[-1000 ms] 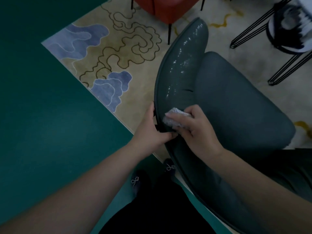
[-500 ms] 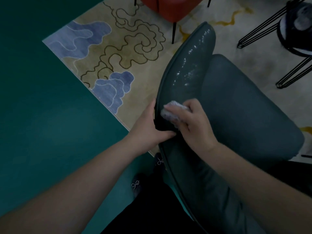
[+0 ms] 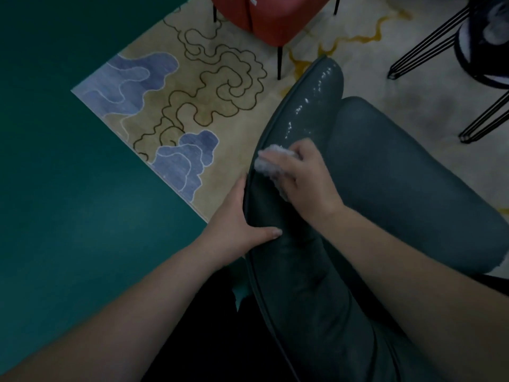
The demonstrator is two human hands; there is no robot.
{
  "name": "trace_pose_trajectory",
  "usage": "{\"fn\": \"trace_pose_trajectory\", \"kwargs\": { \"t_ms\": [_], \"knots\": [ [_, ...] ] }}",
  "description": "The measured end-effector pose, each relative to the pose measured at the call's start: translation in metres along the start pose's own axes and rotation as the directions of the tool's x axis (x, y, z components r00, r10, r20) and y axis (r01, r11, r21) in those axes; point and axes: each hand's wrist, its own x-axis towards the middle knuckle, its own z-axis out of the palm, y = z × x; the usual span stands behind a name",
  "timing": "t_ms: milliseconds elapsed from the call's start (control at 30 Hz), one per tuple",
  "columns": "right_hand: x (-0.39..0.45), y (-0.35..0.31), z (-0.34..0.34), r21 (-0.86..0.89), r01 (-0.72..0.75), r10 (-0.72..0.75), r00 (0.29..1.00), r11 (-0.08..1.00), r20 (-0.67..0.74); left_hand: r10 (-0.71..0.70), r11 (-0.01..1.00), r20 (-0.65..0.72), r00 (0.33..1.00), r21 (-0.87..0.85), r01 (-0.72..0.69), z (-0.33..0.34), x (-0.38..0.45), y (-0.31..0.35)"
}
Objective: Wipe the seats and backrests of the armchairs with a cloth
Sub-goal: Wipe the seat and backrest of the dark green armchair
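Note:
A dark grey-green armchair fills the right half of the view; its curved backrest (image 3: 308, 106) glistens with wet streaks toward the far end, and its seat (image 3: 407, 188) lies to the right. My right hand (image 3: 305, 177) holds a small whitish cloth (image 3: 268, 162) and presses it against the inner face of the backrest near its top edge. Just below it, my left hand (image 3: 239, 224) grips the backrest's rim, thumb on the inner face and fingers hidden behind the outer side.
A red armchair (image 3: 264, 17) with thin black legs stands at the top on a beige rug (image 3: 198, 86) with blue cloud shapes. Black wire legs (image 3: 429, 45) of another piece stand at the top right. Teal floor (image 3: 68, 202) spreads to the left.
My right hand has slid the cloth further up the backrest, away from my left hand. The left hand keeps its grip on the rim.

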Motion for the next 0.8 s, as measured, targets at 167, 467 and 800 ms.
{"fn": "trace_pose_trajectory", "kwargs": {
  "t_ms": [167, 467, 800],
  "knots": [
    [-0.013, 0.002, 0.005, 0.011, -0.179, 0.176, 0.955, 0.984, -0.237, -0.033, 0.999, 0.050, 0.998, 0.037, 0.031, -0.006, 0.026, 0.007],
    [0.050, 0.018, -0.008, -0.012, -0.266, 0.248, 0.914, 0.964, -0.322, -0.012, 0.998, 0.211, 0.977, 0.060, 0.000, -0.028, 0.075, 0.026],
    [0.046, 0.015, 0.005, -0.048, -0.369, 0.333, 0.881, 0.928, -0.335, -0.001, 0.987, 0.419, 0.908, 0.146, -0.067, -0.051, 0.132, 0.046]
  ]
}}
